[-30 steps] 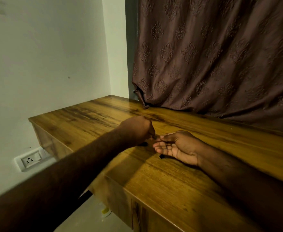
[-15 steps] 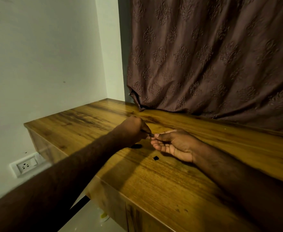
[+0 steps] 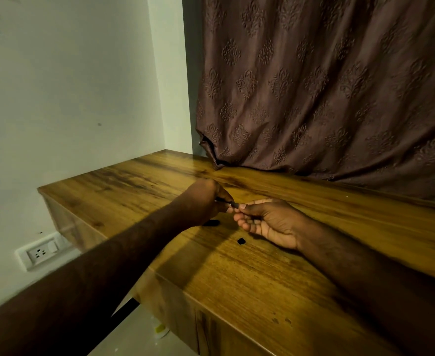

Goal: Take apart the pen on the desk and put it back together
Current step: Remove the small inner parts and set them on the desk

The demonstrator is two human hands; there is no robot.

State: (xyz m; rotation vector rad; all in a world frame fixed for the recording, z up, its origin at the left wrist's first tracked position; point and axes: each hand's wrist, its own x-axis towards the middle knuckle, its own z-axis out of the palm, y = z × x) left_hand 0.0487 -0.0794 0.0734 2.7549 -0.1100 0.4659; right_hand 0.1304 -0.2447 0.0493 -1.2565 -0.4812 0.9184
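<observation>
Both hands [image 3: 237, 211] pinch one pen [image 3: 228, 201].

Two bare forearms reach over a wooden desk [image 3: 250, 273] set into a corner of a dim room. The left hand [image 3: 206, 199] is curled closed, pinching one end of a thin dark pen part [image 3: 225, 200]. The right hand [image 3: 270, 222], palm turned up and fingers bent, meets it so that its fingertips [image 3: 242, 207] touch the other end of that part. Both hands hover just above the desktop. On the wood below them lie two loose dark pieces: a longer one [image 3: 211, 223] under the left hand and a small square one [image 3: 241, 241] near the right hand. A brown patterned curtain [image 3: 327, 86] hangs behind the desk. A white wall socket [image 3: 40, 251] sits low on the left wall.
</observation>
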